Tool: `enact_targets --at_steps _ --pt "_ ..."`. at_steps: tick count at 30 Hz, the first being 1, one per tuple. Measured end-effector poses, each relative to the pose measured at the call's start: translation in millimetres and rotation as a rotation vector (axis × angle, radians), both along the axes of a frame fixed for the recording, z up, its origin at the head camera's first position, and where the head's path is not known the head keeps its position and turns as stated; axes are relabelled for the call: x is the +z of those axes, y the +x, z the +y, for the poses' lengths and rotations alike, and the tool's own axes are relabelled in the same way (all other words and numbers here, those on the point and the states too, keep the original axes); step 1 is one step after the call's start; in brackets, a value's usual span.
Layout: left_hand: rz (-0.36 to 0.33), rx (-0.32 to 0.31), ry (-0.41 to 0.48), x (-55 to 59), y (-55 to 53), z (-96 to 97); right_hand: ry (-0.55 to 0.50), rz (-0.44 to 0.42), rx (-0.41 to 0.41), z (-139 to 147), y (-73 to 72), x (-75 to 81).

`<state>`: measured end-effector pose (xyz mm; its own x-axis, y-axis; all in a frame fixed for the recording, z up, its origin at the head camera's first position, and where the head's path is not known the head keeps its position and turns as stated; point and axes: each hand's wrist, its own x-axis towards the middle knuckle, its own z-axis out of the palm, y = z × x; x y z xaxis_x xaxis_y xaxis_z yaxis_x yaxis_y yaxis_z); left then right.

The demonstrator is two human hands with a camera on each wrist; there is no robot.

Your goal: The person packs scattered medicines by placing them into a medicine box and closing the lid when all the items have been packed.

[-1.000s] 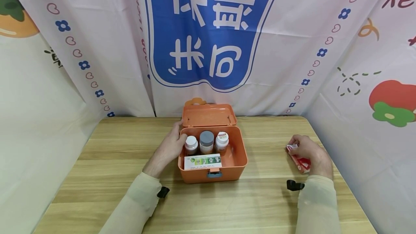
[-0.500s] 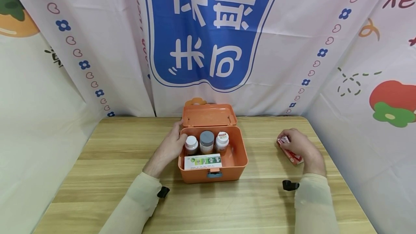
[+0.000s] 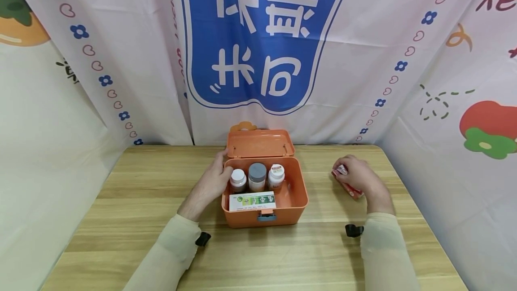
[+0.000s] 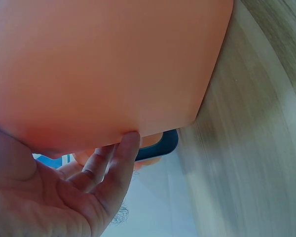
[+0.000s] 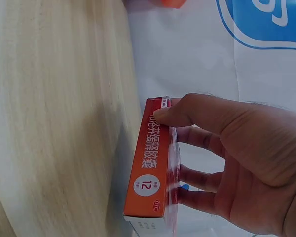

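An orange plastic medicine box (image 3: 300,203) stands on the table with its lid (image 3: 260,143) raised at the back. At its back left corner my left hand (image 3: 210,183) grips the wall, thumb over the rim and fingers behind. Inside are a white-capped bottle (image 3: 238,177), a grey-capped bottle (image 3: 257,173), another white bottle (image 3: 276,174) and a flat white-and-green carton (image 3: 252,201). My right hand (image 3: 359,176) holds a red medicine carton (image 5: 147,163) to the right of the box, thumb on one face and fingers on the opposite side. That hand partly covers the carton in the head view.
Wood-grain table (image 3: 141,228) surface surrounds the orange box. Behind it hangs a printed white cloth (image 3: 343,71), with more cloth on both sides. The blue-grey latch (image 3: 266,217) is on the box's front.
My right hand has moved left across the table toward the orange box, carrying the red medicine carton. The left hand and the orange box have stayed in place.
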<state>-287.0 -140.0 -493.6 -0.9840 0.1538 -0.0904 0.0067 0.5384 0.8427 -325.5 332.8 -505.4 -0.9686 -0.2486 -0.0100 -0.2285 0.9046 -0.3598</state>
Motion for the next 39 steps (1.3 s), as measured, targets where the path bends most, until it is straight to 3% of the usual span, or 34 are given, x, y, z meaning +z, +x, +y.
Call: enact_targets --at_steps 7,16,27,39 --pt "-0.006 -0.001 0.007 -0.7 -0.7 0.1 0.012 0.046 0.046 -16.9 -2.8 1.5" --pt "-0.005 -0.006 0.012 -1.0 -1.0 -0.5 0.016 0.025 0.093 -34.6 -12.6 -3.5" --pt "-0.005 -0.006 0.0 -0.9 -1.0 -0.7 -0.034 0.062 0.311 -42.5 -26.1 -12.7" --pt "-0.009 -0.007 -0.002 -1.0 -0.7 -1.1 -0.054 -0.018 0.312 -43.3 -26.1 -19.8"
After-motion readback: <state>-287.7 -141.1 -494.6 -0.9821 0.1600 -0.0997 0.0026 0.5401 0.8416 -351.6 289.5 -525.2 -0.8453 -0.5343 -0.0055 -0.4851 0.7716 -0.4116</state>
